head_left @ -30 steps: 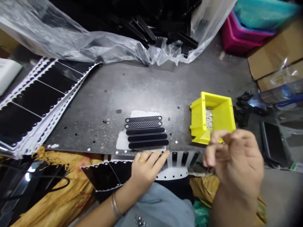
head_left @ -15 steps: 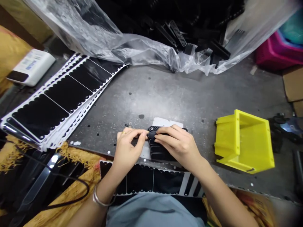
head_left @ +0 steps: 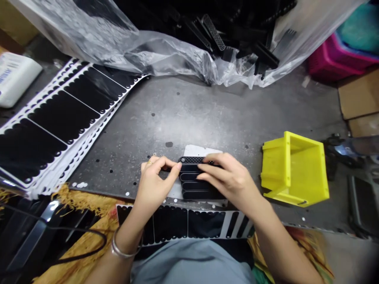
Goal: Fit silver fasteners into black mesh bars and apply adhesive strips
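Note:
A row of black round-ended plastic pieces point(head_left: 203, 186) lies side by side on a white sheet point(head_left: 197, 150). The farthest piece point(head_left: 191, 159) shows a lattice surface; the nearer ones look smooth. A thin black strip point(head_left: 189, 168) lies along the second piece. At its left end, my left hand point(head_left: 156, 177) pinches with thumb and forefinger closed together. My right hand point(head_left: 227, 173) bends over the right part of the row, fingertips on the strip and covering its right end. Across my lap lies a sheet of black strip stickers point(head_left: 174, 224), with white gaps near its right end.
A yellow bin point(head_left: 275, 165) stands at the right of the grey table point(head_left: 216, 114). Stacked black sticker sheets point(head_left: 65, 106) lie at the left. Clear plastic point(head_left: 166, 51) with black lattice pieces point(head_left: 214, 33) spans the back. A pink crate point(head_left: 328, 59) sits at the far right.
My view has shifted, so the scene sits farther left. The strip now lies straight along the second piece, and my right fingers have moved rightwards along it.

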### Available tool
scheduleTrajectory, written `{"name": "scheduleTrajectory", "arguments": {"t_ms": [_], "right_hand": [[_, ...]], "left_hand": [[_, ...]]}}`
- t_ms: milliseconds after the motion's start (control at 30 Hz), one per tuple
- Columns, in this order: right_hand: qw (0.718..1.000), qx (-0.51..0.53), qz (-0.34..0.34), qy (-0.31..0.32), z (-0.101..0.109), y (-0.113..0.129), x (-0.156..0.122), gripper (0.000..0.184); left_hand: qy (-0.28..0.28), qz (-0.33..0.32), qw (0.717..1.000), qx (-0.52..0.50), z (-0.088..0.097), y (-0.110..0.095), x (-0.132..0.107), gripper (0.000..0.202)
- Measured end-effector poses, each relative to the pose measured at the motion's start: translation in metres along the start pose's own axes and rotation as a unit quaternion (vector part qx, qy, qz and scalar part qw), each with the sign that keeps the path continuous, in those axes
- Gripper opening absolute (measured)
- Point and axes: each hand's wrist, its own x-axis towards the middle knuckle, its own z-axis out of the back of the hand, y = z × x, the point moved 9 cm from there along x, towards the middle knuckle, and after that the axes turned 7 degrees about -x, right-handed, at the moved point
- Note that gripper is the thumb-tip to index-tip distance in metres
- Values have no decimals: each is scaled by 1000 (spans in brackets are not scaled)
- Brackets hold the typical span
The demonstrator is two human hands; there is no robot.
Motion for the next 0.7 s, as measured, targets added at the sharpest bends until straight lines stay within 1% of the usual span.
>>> {"name": "scheduleTrajectory", "arguments": {"t_ms": [100,167,233,300,367,400,433,467,533,567,600,633,667,700], "right_hand": [[992,70,-104,-8,16,-34,-19,15],[984,117,-135,-19,20,-49,-27,12],[980,144,-137,-25,18,-55,-29,12],[979,156,-129,-22,13,-56,-26,13],[984,140,-109,-18,11,-51,-24,15],[988,115,-97,-26,14,-48,-26,17],[992,80,-87,-47,21,-44,-30,19],[993,40,-82,-77,30,-40,-37,21],[987,-26,-96,-129,50,-35,-62,23],[985,-40,-107,-126,55,-34,-76,24],[988,-40,-114,-96,55,-32,-91,25],[992,-31,-114,-48,51,-29,-105,27],[994,-16,-107,2,46,-26,-119,26],[995,1,-97,35,43,-21,-132,23]], "left_hand": [[-2,-14,1000,0,1,-3,1,25],[-4,-20,1000,2,2,-4,2,26],[-7,-17,1000,12,2,-4,4,28],[-8,-13,1000,26,3,-3,7,29],[-1,-20,999,32,3,-3,8,30],[4,-29,999,34,4,-6,7,30],[1,-42,998,40,5,-10,5,28],[-14,-60,997,54,8,-16,-1,26],[-73,-116,987,80,15,-37,-20,16],[-95,-156,980,84,15,-50,-34,10],[-95,-199,972,76,8,-64,-49,8],[-53,-243,967,58,-6,-77,-64,13],[18,-278,959,47,-26,-87,-78,20],[93,-300,948,47,-48,-94,-91,27]]}}
